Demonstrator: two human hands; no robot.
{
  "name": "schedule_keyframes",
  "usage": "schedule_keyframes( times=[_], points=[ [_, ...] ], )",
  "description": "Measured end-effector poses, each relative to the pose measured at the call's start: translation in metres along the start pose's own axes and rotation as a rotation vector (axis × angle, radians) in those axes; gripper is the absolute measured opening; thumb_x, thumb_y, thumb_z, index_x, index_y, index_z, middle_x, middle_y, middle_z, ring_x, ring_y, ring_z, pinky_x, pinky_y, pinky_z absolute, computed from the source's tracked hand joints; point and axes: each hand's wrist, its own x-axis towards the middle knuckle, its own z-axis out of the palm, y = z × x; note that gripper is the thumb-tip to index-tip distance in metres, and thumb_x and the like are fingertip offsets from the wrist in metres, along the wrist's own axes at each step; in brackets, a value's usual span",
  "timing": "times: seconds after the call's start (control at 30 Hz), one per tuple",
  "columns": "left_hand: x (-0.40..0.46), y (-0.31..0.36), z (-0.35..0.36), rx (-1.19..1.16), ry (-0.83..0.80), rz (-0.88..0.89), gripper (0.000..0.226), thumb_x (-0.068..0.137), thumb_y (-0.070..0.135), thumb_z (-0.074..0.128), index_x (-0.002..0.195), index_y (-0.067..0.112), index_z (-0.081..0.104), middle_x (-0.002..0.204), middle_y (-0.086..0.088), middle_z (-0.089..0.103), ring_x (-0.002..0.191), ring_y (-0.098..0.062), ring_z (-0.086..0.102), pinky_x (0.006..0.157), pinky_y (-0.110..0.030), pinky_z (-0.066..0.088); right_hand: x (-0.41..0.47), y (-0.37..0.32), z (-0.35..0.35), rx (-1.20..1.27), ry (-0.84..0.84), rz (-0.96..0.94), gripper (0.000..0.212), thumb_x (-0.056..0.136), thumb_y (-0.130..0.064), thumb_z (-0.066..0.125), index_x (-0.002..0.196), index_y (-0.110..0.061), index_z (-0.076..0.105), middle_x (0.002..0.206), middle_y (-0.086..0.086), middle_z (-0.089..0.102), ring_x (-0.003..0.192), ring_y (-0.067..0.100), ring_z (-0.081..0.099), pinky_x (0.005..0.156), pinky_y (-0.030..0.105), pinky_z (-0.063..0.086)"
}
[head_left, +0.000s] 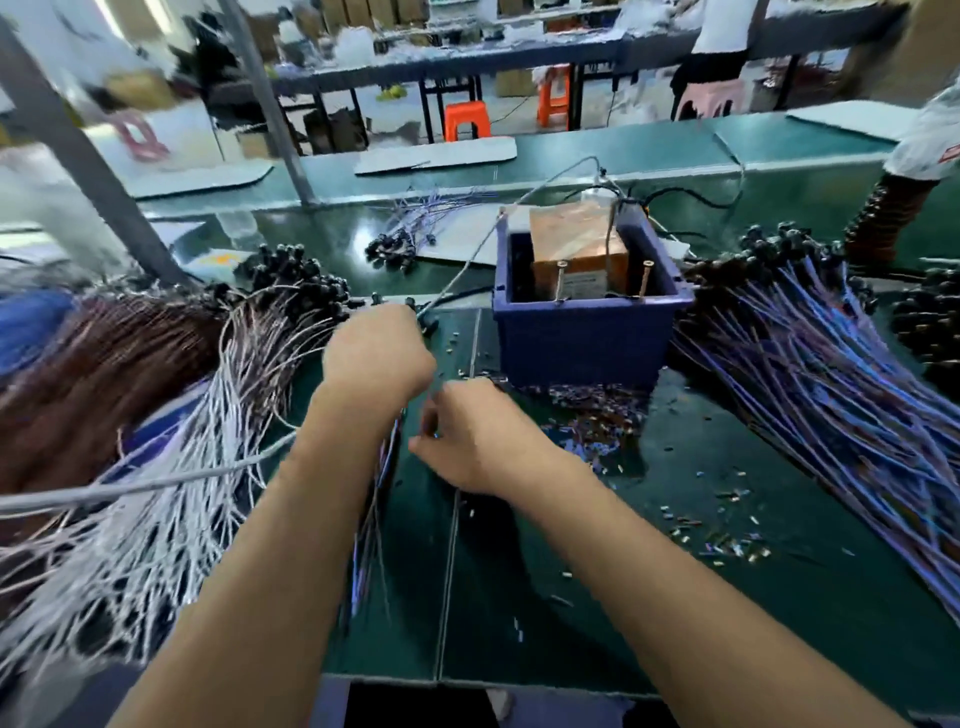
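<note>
Starting at the left, we have the heap of white wires (171, 467) fanned over the green mat (571, 597), its black ends toward the far side. Our left hand (379, 358) is curled in a fist round a small bunch of thin wires (376, 499), which trails down under the wrist toward the near edge. Just beside it, our right hand (470, 441) has its fingers bent in toward that bunch — blur hides whether it pinches a strand, so we cannot tell. To do this well, we judge, the left grip should be firm and the ends level, so the right can pick out one wire without dragging its neighbours. Further right stand the blue bin (582, 332), loose metal terminals (587, 410) scattered before it, and the purple wire heap (805, 364) — well apart from our bunch.
</note>
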Motion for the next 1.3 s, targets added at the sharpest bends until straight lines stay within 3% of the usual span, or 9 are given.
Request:
schedule_keyframes(
  times=[0.17, 0.3, 0.47, 0.83, 0.93, 1.0, 1.07, 1.17, 1.3],
  points=[
    [0.031, -0.012, 0.021, 0.069, 0.068, -0.016, 0.026, 0.084, 0.012, 0.064, 0.109, 0.016, 0.072, 0.111, -0.015, 0.069, 0.111, -0.037, 0.061, 0.089, -0.04, 0.052, 0.039, -0.012, 0.018, -0.161, -0.104, -0.014, 0.032, 0.1, -0.04, 0.059, 0.115, -0.013, 0.067, 0.119, 0.016, 0.069, 0.114, 0.039, 0.064, 0.088, 0.04, 0.053],
    [0.054, -0.012, 0.033, 0.205, 0.119, -0.016, 0.028, 0.091, 0.015, 0.059, 0.117, 0.009, 0.065, 0.122, -0.018, 0.064, 0.122, -0.037, 0.053, 0.09, -0.038, 0.042, 0.039, -0.004, 0.022, -0.14, -0.028, -0.014, 0.035, 0.099, -0.043, 0.063, 0.118, -0.013, 0.06, 0.114, 0.018, 0.069, 0.11, 0.042, 0.064, 0.075, 0.038, 0.046],
    [0.059, -0.005, 0.042, 0.179, 0.076, -0.088, 0.032, 0.092, 0.011, 0.057, 0.123, 0.009, 0.063, 0.129, -0.017, 0.06, 0.129, -0.037, 0.043, 0.088, -0.04, 0.048, 0.031, 0.001, 0.022, -0.113, 0.001, 0.0, 0.032, 0.099, -0.039, 0.064, 0.117, -0.014, 0.057, 0.111, 0.019, 0.069, 0.107, 0.042, 0.065, 0.073, 0.038, 0.043],
    [0.053, 0.004, 0.05, 0.197, 0.034, -0.086, 0.033, 0.094, 0.014, 0.057, 0.126, 0.008, 0.063, 0.133, -0.021, 0.054, 0.129, -0.038, 0.04, 0.087, -0.037, 0.044, 0.011, 0.0, 0.017, -0.114, -0.033, -0.029, 0.026, 0.098, -0.039, 0.066, 0.094, -0.019, 0.05, 0.104, 0.016, 0.07, 0.103, 0.039, 0.067, 0.072, 0.037, 0.044],
    [0.046, 0.009, 0.041, 0.181, 0.099, -0.031, 0.03, 0.097, 0.018, 0.053, 0.123, 0.005, 0.06, 0.128, -0.02, 0.061, 0.125, -0.038, 0.05, 0.094, -0.039, 0.04, 0.011, 0.006, 0.016, -0.048, 0.007, -0.03, 0.03, 0.098, -0.04, 0.066, 0.106, -0.012, 0.06, 0.107, 0.017, 0.071, 0.105, 0.04, 0.066, 0.076, 0.038, 0.047],
    [0.042, 0.017, 0.024, -0.024, 0.173, -0.019, 0.026, 0.1, 0.017, 0.05, 0.12, 0.002, 0.056, 0.12, -0.02, 0.064, 0.115, -0.038, 0.058, 0.094, -0.041, 0.042, 0.009, 0.011, 0.011, 0.089, 0.033, -0.047, 0.043, 0.099, -0.045, 0.066, 0.123, -0.011, 0.057, 0.109, 0.016, 0.071, 0.104, 0.037, 0.065, 0.08, 0.04, 0.049],
    [0.035, 0.029, 0.001, -0.543, 0.144, -0.071, 0.019, 0.104, 0.014, 0.045, 0.116, 0.001, 0.052, 0.106, -0.017, 0.067, 0.092, -0.029, 0.065, 0.078, -0.039, 0.049, 0.005, 0.015, 0.007, 0.315, 0.04, -0.067, 0.045, 0.099, -0.052, 0.063, 0.128, -0.018, 0.053, 0.098, 0.011, 0.07, 0.089, 0.023, 0.065, 0.074, 0.038, 0.046],
    [0.018, 0.05, -0.027, -1.452, -0.037, -0.107, 0.021, 0.11, 0.011, 0.035, 0.093, 0.012, 0.046, 0.07, -0.002, 0.059, 0.046, -0.008, 0.046, 0.043, -0.023, 0.036, -0.004, 0.016, -0.001, 0.626, 0.155, -0.145, 0.012, 0.102, -0.047, 0.061, 0.092, -0.041, 0.06, 0.08, -0.001, 0.051, 0.064, 0.001, 0.045, 0.062, 0.024, 0.035],
    [0.001, 0.067, -0.051, -1.975, 0.009, -0.026, 0.043, 0.11, 0.011, 0.032, 0.068, 0.018, 0.037, 0.051, 0.005, 0.036, 0.042, -0.009, 0.025, 0.045, -0.023, 0.02, -0.018, 0.022, -0.026, 1.053, 0.139, -0.157, 0.029, 0.104, -0.035, 0.056, 0.079, -0.028, 0.071, 0.08, 0.003, 0.065, 0.074, 0.017, 0.059, 0.075, 0.04, 0.051]
  ],
)
